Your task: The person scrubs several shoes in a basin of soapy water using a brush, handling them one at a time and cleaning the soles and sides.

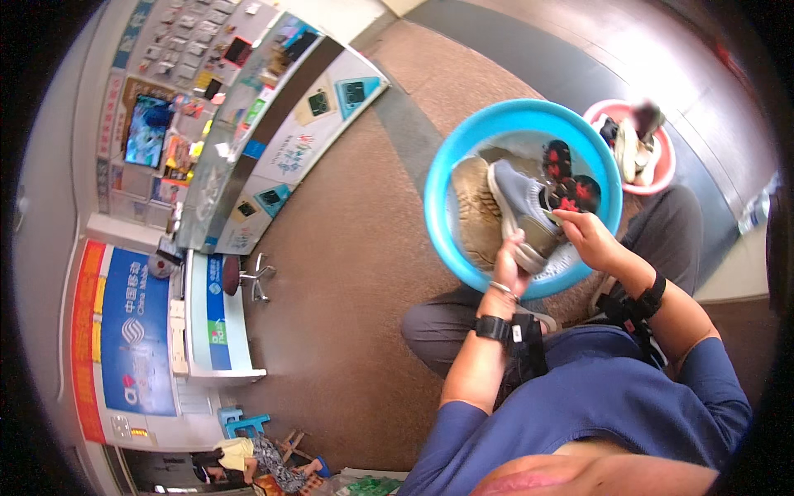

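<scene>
My left hand (513, 263) grips a blue-grey and tan shoe (518, 192) by its pale sole near one end. The shoe is held tilted over a blue plastic basin (440, 229). In my right hand (586, 239) is a thin pale green tool (551, 216), its tip at the shoe's opening; the fingers hide most of it, so its kind is unclear. Under and beside the shoe, a brown shoe with a ridged sole (476, 214) lies in the basin's water. Black shoe soles with red patches (557, 160) show at the basin's far right.
A pink basin (669, 170) holding several shoes, pale ones (628, 155) among them, stands beyond the blue one. To the left are a glass display counter (229, 155), a swivel stool (239, 276) and blue plastic stools (245, 425). Another person (239, 456) sits at the lower left.
</scene>
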Motion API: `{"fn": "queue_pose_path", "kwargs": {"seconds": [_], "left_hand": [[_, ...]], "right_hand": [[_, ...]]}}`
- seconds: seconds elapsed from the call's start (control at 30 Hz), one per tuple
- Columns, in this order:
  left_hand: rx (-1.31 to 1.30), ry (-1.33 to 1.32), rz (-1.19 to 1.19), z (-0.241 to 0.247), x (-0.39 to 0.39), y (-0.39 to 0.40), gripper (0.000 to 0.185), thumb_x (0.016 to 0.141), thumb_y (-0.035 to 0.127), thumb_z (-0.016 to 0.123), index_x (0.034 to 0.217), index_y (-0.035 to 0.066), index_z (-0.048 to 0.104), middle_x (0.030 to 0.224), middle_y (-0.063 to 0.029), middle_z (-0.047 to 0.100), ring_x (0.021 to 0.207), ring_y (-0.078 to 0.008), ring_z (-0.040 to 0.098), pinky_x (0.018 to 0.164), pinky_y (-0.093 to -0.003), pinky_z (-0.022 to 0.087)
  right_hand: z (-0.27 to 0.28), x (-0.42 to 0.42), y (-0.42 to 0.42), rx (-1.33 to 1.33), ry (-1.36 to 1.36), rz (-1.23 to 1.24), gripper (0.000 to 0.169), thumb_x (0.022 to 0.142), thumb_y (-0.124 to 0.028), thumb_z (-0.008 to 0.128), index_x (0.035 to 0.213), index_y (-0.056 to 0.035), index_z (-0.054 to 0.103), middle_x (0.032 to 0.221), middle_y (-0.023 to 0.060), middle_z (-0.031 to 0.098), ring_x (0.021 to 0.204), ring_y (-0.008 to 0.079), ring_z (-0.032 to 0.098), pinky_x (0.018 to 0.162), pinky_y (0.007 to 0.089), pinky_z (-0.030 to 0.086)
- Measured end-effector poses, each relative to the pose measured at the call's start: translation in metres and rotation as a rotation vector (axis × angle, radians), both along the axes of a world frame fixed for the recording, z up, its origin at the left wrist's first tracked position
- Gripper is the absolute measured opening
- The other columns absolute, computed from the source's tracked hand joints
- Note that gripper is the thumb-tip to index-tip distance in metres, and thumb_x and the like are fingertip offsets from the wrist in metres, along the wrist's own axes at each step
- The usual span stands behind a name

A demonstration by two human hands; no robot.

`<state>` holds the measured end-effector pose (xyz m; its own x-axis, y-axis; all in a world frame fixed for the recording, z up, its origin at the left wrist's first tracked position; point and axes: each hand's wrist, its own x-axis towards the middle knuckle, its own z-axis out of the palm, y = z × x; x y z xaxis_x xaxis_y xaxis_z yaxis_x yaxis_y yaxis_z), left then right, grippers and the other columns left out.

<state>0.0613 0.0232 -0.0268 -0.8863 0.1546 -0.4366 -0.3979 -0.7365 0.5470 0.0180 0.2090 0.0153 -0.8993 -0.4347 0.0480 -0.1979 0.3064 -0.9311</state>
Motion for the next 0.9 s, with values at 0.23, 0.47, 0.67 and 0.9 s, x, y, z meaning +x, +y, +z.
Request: {"fn": "queue_pose_path", "kwargs": {"seconds": [0.23,0.47,0.67,0.9], "left_hand": [[-0.153,0.058,-0.019,-0.001,-0.003,0.003,0.041,0.083,0.029,0.055,0.113,0.002,0.051,0.110,-0.0115,0.058,0.103,-0.0246,0.055,0.092,-0.0364,0.042],[-0.098,0.066,0.106,-0.020,-0.005,-0.018,0.040,0.082,0.030,0.055,0.111,0.002,0.053,0.108,-0.0121,0.059,0.100,-0.0243,0.056,0.091,-0.0356,0.043],[-0.223,0.020,-0.071,0.003,-0.003,0.020,0.034,0.079,0.030,0.059,0.104,0.007,0.057,0.098,-0.0055,0.060,0.092,-0.0169,0.056,0.083,-0.0304,0.043],[-0.367,0.104,0.126,-0.016,-0.007,0.003,0.032,0.077,0.031,0.060,0.099,0.008,0.056,0.091,-0.0044,0.058,0.084,-0.0177,0.056,0.077,-0.0312,0.045]], "right_hand": [[-0.009,-0.062,-0.028,0.284,0.199,-0.079,0.023,0.088,-0.017,0.042,0.087,0.0010,0.055,0.078,0.0263,0.059,0.079,0.0419,0.059,0.069,0.0480,0.046],[0.001,-0.027,0.012,0.175,0.111,0.099,0.019,0.087,-0.010,0.043,0.084,0.0034,0.057,0.076,0.0221,0.061,0.069,0.0326,0.062,0.062,0.0417,0.046],[-0.027,-0.055,-0.012,-0.084,0.182,-0.109,0.025,0.088,-0.011,0.043,0.097,0.0071,0.058,0.077,0.0291,0.059,0.077,0.0293,0.063,0.070,0.0381,0.046],[-0.047,-0.054,0.001,0.300,0.146,0.048,0.019,0.089,-0.014,0.043,0.088,0.0001,0.056,0.071,0.0253,0.057,0.071,0.0399,0.059,0.062,0.0459,0.045]]}}
